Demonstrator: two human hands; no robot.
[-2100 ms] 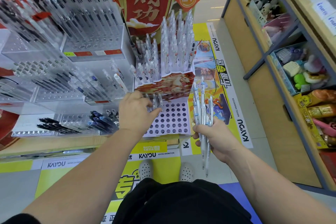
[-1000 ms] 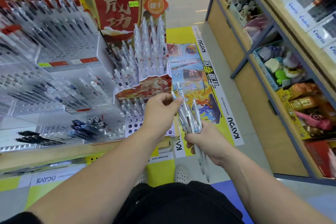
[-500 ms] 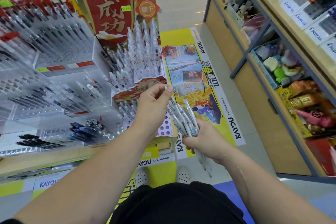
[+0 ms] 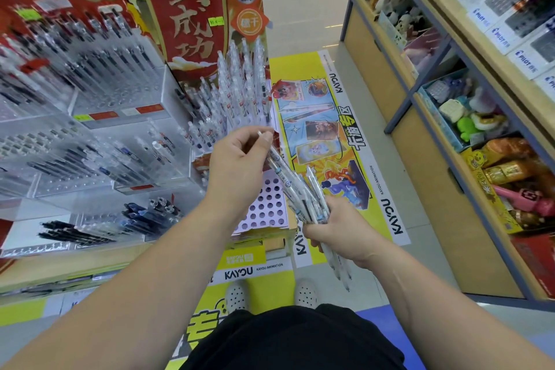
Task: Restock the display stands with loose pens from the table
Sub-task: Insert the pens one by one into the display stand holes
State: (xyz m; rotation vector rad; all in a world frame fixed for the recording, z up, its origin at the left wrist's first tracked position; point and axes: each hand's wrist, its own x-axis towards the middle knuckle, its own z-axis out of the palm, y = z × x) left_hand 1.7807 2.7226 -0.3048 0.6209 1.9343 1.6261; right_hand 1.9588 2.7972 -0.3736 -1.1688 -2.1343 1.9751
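Pen (image 4: 277,170), seemingly 1, in left hand's (image 4: 237,159) pinch

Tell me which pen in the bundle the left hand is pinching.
The leftmost pen, sticking up highest; only the right hand holds the other pens.

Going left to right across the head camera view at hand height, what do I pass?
Clear pen racks → left hand, pinching one pen → right hand, gripping the pen bundle → wooden shelf of toys.
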